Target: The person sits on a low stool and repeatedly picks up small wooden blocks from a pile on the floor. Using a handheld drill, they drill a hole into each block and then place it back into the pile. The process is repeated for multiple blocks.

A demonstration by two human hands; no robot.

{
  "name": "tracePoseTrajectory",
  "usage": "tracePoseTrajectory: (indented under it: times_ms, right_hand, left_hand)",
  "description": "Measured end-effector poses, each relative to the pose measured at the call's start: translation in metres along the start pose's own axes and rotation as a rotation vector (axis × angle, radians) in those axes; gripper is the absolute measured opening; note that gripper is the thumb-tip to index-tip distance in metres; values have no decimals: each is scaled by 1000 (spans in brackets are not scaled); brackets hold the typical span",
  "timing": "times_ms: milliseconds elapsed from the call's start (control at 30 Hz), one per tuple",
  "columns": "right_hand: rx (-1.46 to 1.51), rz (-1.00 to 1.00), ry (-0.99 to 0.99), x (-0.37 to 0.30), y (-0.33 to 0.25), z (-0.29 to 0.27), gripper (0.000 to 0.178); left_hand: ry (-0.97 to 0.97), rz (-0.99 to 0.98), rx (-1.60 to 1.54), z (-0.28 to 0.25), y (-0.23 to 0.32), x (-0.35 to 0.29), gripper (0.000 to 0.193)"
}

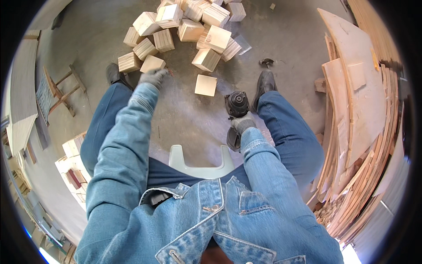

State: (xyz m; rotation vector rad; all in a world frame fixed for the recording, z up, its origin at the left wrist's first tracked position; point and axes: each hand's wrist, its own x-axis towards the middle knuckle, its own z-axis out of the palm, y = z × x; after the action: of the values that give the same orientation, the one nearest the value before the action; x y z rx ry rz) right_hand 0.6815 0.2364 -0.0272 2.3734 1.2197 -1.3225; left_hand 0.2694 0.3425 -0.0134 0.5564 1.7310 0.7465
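Observation:
My right hand (243, 122), in a grey glove, is wrapped round the handle of a black power tool (237, 104) that looks like a nail gun. Its round cap faces up, and a rounded black part hangs beside my wrist. My left hand (154, 78), also gloved, reaches forward with fingers out, somewhat blurred, at the near edge of a pale wooden block (152, 64). Whether it touches the block I cannot tell. Between my feet, a single square block (205, 85) lies on the floor, apart from a loose heap of layered wooden blocks (191, 31).
A hammer (266, 61) lies beyond my right shoe. Stacked plywood sheets and strips (356, 101) lean along the right. To the left are a small wooden stool (63, 90) and more stacked wood (72, 169). A pale green plastic seat (202, 171) shows between my legs.

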Motion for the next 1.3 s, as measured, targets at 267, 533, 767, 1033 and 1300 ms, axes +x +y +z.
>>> tracePoseTrajectory:
  times_ms: [267,533,767,1033,1300]
  right_hand:
    - [262,-174,-6,-31,4,-15,14]
    - [371,-352,3,-57,-35,-23,9]
    - [418,-341,-55,-86,-83,-34,20]
    - [111,-301,-151,-56,-87,-8,41]
    - [212,-536,191,-58,-96,-5,68]
  left_hand:
    - [-53,657,46,-99,124,-141,42]
    - [128,462,284,-166,81,-139,41]
    - [28,443,667,-128,99,-149,52]
    - [50,464,668,-142,102,-155,52]
    - [88,445,712,-134,112,-170,54]
